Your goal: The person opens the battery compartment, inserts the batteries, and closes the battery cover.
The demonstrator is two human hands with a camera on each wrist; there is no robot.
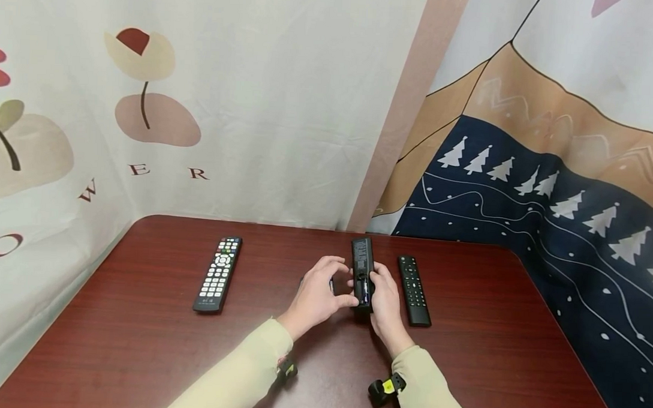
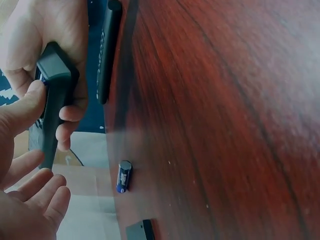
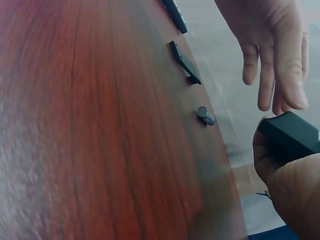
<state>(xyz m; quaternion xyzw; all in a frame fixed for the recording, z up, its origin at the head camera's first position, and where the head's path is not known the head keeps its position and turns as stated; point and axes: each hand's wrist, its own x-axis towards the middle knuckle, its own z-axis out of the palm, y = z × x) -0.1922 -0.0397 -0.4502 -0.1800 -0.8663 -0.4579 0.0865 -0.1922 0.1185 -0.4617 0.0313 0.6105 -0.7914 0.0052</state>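
Observation:
My right hand [image 1: 387, 299] grips a black remote control [image 1: 363, 257] raised over the table, its back facing up. The battery compartment in the remote's near half is uncovered, and a battery [image 1: 365, 290] shows inside. My left thumb touches the remote's edge at that compartment, while the other fingers of my left hand [image 1: 317, 292] are spread and relaxed beside it. A loose dark blue battery [image 2: 124, 176] stands on the table in the left wrist view. Beyond it lies a black battery cover [image 3: 184, 63], seen in the right wrist view; my left hand mostly hides both in the head view.
A black remote with white buttons [image 1: 219, 275] lies on the left of the dark red wooden table [image 1: 154, 336]. A slimmer black remote [image 1: 414, 291] lies just right of my right hand. Printed curtains [image 1: 276, 106] hang along the table's back and sides.

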